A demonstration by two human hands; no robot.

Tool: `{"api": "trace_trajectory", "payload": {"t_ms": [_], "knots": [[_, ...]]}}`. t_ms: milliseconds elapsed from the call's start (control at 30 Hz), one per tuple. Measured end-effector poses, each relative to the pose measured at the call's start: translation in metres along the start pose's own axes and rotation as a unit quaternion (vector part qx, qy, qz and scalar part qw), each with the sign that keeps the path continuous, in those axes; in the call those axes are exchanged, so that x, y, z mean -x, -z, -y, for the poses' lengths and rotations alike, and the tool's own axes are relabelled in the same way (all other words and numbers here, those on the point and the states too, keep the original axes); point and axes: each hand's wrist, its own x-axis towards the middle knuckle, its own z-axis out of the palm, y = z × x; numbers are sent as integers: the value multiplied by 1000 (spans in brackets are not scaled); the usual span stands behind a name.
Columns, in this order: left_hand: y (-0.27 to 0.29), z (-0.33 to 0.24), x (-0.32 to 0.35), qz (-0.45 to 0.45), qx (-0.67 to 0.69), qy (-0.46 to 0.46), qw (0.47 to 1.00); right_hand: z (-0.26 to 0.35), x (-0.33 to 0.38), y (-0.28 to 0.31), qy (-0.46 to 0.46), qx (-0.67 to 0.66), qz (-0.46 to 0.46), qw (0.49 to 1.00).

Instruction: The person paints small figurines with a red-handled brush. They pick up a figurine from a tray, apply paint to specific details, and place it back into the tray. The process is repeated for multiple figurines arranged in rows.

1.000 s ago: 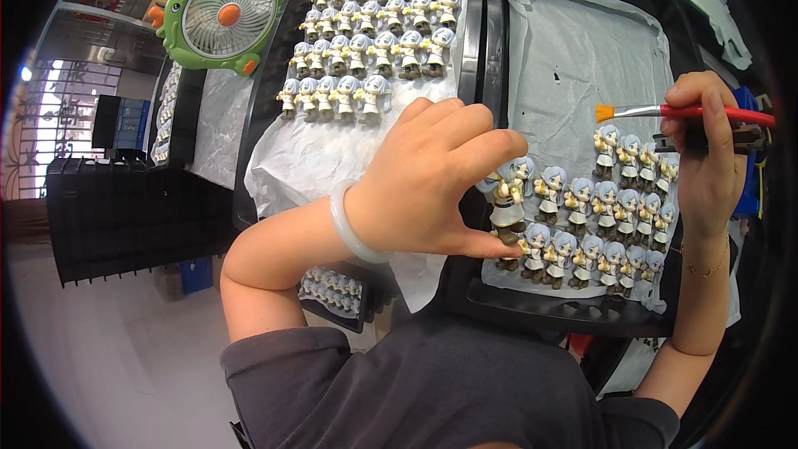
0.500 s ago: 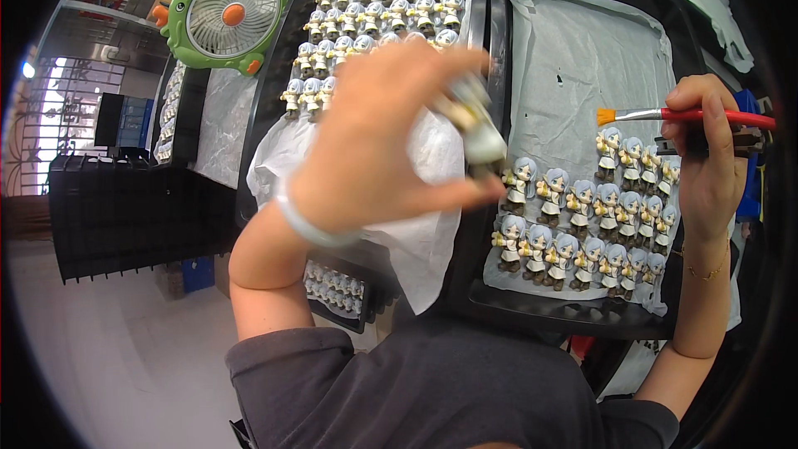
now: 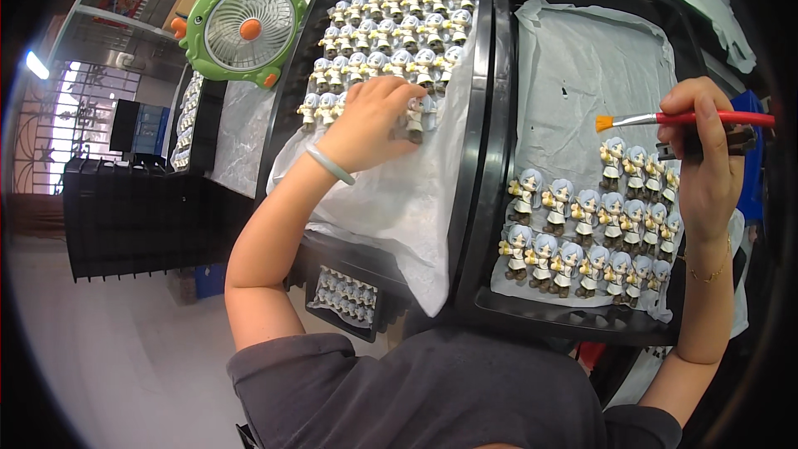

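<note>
Black trays (image 3: 486,158) | left hand (image 3: 374,120) pinches figurine (image 3: 414,116) beside tray rows | right hand (image 3: 706,154) grips brush (image 3: 665,119) | risk: knuckles may topple neighbours.

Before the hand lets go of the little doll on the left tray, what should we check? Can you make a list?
1. Left hand grips the small grey-haired figurine: ok, fingers close around it.
2. Figurine upright: cannot tell, fingers hide most of it.
3. It lines up with the rows of matching figurines in the black plastic left tray: ok, it sits at the end of the nearest row.
4. White paper liner lies flat: not ok, it is rumpled and hangs over the tray's near edge.
5. Right hand keeps the red-handled paintbrush off the figurines: ok, its orange bristles hover above the paper.
</note>
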Motion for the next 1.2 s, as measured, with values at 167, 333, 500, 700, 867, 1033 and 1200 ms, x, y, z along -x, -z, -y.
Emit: {"api": "trace_trajectory", "payload": {"t_ms": [167, 333, 500, 700, 867, 1033, 1200], "knots": [[13, -7, -4, 36, -55, -14, 998, 2, 1, 11, -3, -7, 10, 1000], [35, -65, -65, -85, 82, -127, 985, -8, -4, 17, 59, -50, -25, 997], [-28, -142, -130, -6, 42, -223, 974, -6, -9, 15, 59, 12, -51, 997], [-52, -161, -177, 250, 42, -162, 954, -9, -6, 9, 26, 32, -44, 998], [-2, -131, -142, 176, 266, -78, 945, -2, -7, 12, 45, 11, -61, 997], [35, -107, -71, 179, 679, 65, 709, 1, -8, 11, 46, -37, -59, 996], [32, -97, -21, 169, 731, 5, 661, 2, -2, 3, -9, -40, -22, 999]]}}
